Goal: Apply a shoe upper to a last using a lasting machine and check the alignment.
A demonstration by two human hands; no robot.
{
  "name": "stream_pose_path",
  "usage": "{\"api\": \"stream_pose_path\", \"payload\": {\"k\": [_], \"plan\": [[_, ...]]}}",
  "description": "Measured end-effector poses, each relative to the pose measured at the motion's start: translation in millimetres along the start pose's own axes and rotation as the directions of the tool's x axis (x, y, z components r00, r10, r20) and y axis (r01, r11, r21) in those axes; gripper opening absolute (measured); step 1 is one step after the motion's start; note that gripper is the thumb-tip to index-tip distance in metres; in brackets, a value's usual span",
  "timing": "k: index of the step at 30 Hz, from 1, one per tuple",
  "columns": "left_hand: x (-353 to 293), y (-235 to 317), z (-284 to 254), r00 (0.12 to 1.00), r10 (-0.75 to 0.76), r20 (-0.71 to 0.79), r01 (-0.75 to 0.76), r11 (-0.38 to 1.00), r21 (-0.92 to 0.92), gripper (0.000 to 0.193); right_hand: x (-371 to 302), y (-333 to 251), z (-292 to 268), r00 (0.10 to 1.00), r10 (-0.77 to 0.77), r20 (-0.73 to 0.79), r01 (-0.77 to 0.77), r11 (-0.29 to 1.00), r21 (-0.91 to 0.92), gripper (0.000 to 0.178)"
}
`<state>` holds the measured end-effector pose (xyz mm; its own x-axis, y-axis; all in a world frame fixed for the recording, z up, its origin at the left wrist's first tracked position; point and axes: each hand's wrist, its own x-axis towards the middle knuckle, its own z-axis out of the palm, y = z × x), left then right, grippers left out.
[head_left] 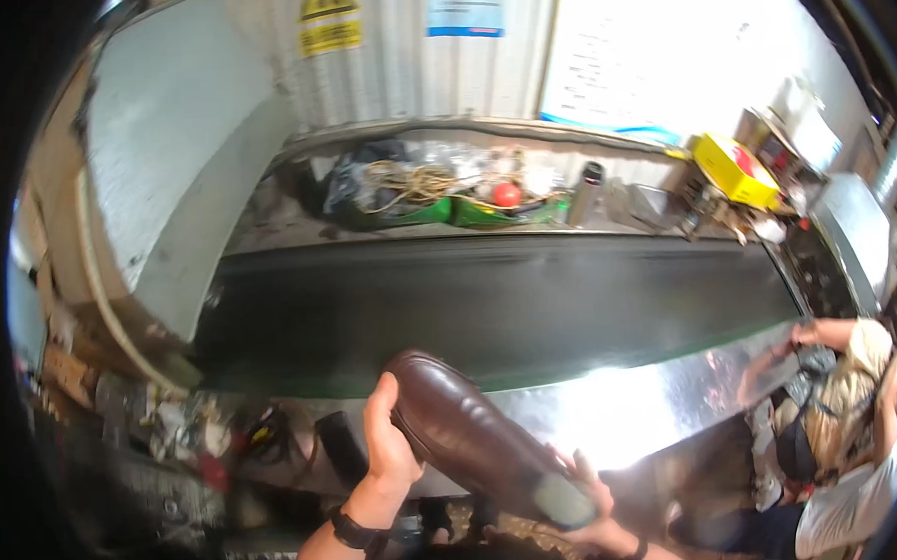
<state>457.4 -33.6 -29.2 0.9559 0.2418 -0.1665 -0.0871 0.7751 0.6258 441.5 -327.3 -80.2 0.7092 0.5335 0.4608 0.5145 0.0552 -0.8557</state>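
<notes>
A dark brown leather shoe [465, 419] is held tilted in front of me, one end up and left, the other down and right. My left hand [385, 438] grips its upper end, the thumb along the side. At its lower end, my right hand [597, 509] is wrapped around the side and underneath, most of its fingers hidden by the shoe. A pale greenish-grey patch [563, 500] shows at that lower end; whether it is lining or an insert I cannot tell. Just beyond the shoe runs a dark conveyor belt [369, 303].
A shiny metal ledge [674, 400] borders the belt's near side. Beyond it lie green trays [416, 216] with tangled cord, a red ball [506, 194], a flask [587, 194] and a yellow box [734, 172]. A grey panel [172, 142] rises at left. Another person [849, 503] works at right.
</notes>
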Motion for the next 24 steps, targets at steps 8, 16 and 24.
{"api": "stream_pose_path", "payload": {"k": [8, 16, 24], "plan": [[5, -71, -91, 0.947, -0.235, -0.219, 0.321, 0.723, 0.611, 0.040, 32, 91, -61, 0.537, 0.790, -0.294, -0.359, 0.530, 0.769, 0.081], [-52, -61, -201, 0.913, -0.032, -0.407, 0.311, 0.700, 0.643, 0.054, 57, 242, -297, 0.238, 0.804, -0.545, 0.023, 0.557, 0.831, 0.051], [-80, -57, -194, 0.867, -0.048, -0.497, 0.403, 0.653, 0.640, 0.036, 76, 256, -117, 0.791, 0.239, -0.563, -0.480, 0.814, -0.329, 0.039]]}}
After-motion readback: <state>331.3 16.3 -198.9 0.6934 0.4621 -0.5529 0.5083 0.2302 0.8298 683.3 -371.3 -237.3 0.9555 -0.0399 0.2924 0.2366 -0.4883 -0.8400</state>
